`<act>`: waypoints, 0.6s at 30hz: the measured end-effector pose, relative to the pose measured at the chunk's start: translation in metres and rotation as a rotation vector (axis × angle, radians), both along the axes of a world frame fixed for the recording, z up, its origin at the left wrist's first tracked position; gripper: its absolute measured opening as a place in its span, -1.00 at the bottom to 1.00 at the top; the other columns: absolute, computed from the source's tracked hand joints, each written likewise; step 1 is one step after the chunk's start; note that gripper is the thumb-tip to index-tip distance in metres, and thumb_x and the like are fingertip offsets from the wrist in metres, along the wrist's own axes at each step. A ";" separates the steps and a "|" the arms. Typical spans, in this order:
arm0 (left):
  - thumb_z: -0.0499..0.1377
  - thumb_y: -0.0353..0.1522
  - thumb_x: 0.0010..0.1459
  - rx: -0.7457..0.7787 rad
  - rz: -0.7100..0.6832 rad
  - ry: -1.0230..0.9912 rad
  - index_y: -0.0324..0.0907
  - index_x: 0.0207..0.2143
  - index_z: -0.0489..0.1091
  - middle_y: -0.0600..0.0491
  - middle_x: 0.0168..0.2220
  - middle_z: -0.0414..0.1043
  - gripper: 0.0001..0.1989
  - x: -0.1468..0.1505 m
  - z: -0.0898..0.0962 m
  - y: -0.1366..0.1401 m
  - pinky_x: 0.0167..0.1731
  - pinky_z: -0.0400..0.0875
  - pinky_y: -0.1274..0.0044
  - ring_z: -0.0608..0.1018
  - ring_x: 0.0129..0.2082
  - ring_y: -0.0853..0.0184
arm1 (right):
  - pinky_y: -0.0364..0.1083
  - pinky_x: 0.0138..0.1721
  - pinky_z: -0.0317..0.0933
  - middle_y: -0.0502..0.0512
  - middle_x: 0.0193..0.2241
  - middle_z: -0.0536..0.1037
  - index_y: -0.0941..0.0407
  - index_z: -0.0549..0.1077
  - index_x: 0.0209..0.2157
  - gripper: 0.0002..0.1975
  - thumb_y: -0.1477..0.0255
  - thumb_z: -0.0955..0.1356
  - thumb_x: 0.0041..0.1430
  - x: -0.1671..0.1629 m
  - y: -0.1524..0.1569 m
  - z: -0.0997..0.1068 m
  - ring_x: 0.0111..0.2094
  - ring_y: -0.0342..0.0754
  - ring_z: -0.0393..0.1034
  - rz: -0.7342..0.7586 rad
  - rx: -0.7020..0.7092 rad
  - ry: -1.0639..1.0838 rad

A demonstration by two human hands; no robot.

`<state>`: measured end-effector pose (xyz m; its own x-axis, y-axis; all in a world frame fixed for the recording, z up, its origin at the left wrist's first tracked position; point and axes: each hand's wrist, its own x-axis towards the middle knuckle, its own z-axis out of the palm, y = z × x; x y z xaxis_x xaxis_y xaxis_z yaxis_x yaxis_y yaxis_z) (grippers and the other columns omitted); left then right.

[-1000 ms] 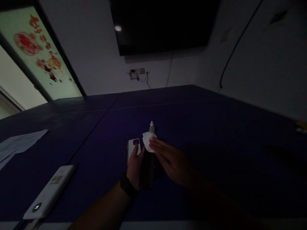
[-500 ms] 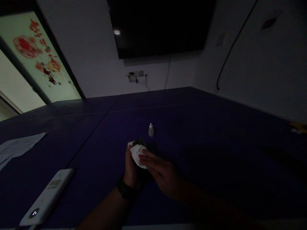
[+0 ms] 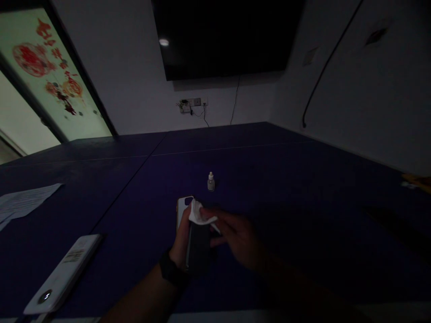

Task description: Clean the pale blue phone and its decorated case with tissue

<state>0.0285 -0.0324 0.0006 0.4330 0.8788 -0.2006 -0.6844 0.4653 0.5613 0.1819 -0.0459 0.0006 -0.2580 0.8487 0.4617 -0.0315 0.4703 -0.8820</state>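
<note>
My left hand [image 3: 181, 241], with a dark watch on its wrist, is closed round the edge of a dark smartphone [image 3: 198, 251]. My right hand [image 3: 238, 233] pinches a crumpled white tissue [image 3: 202, 217] against the phone's upper end. Just behind my left fingers a pale phone case [image 3: 181, 207] with a camera cutout lies on the blue table [image 3: 269, 175], partly covered by the hand. Beyond both hands a small dropper bottle [image 3: 211, 183] with a white cap stands upright.
A white power bank [image 3: 65, 273] with a cable lies at the front left. Printed sheets [image 3: 28, 202] rest on the left. A dark flat object [image 3: 393, 229] is dimly visible at right, and a yellow item [image 3: 419, 181] sits at the right edge. A screen [image 3: 229, 40] hangs on the wall.
The tissue has shifted and opened out over the phone's top. The phone now shows its dark face below the tissue, and more of the case behind my left hand is visible.
</note>
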 end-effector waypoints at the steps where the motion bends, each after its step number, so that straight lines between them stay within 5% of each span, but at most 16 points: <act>1: 0.16 -0.02 0.26 -0.023 0.002 0.015 -0.26 -0.22 0.56 -0.04 -0.42 0.55 -0.54 0.001 0.004 0.000 -0.17 0.57 0.24 0.57 -0.44 0.30 | -0.06 -0.29 0.58 0.09 -0.02 0.63 0.01 0.55 0.06 -0.62 0.17 0.26 0.40 0.004 0.004 0.001 -0.15 0.00 0.61 -0.061 -0.074 0.047; 4: 0.14 -0.03 0.28 -0.052 0.012 0.057 -0.31 -0.10 0.54 -0.08 -0.39 0.56 -0.49 0.002 0.013 0.000 -0.16 0.57 0.19 0.58 -0.44 0.29 | -0.03 -0.23 0.54 0.13 -0.23 0.68 0.10 0.60 -0.10 -0.59 0.08 0.31 0.31 0.014 0.019 0.005 -0.19 0.07 0.61 -0.277 -0.161 0.156; 8: 0.10 -0.01 0.30 -0.085 -0.051 0.020 -0.36 -0.02 0.49 -0.21 -0.14 0.58 -0.44 0.002 0.013 0.000 -0.14 0.57 0.22 0.63 -0.21 0.17 | -0.11 -0.49 0.44 0.12 -0.37 0.65 0.13 0.53 -0.28 -0.62 0.09 0.33 0.25 0.028 0.036 0.012 -0.37 0.04 0.59 -0.468 -0.200 0.280; 11: 0.03 0.07 0.29 -0.085 -0.118 0.021 -0.38 -0.02 0.49 -0.21 -0.19 0.59 -0.33 0.001 0.013 -0.002 -0.23 0.57 0.31 0.64 -0.29 0.17 | -0.12 -0.51 0.42 0.09 -0.39 0.65 0.12 0.51 -0.28 -0.68 0.14 0.34 0.25 0.036 0.038 0.015 -0.41 0.02 0.57 -0.611 -0.167 0.284; 14: 0.03 0.13 0.25 -0.030 -0.186 0.043 -0.38 -0.05 0.51 -0.20 -0.27 0.60 -0.28 0.003 0.011 -0.006 -0.35 0.54 0.38 0.65 -0.41 0.16 | -0.07 -0.36 0.49 0.11 -0.33 0.67 0.11 0.54 -0.16 -0.71 0.20 0.32 0.31 0.035 0.029 0.013 -0.35 0.02 0.59 -0.699 0.010 0.031; 18: 0.18 -0.01 0.23 -0.031 -0.081 0.005 -0.27 -0.07 0.54 -0.12 -0.24 0.62 -0.49 0.014 -0.001 -0.005 -0.27 0.53 0.44 0.66 -0.34 0.21 | 0.05 0.05 0.45 0.15 0.00 0.63 0.03 0.51 0.05 -0.71 0.44 0.26 0.39 0.015 0.017 0.006 0.02 0.02 0.55 -0.427 0.498 -0.382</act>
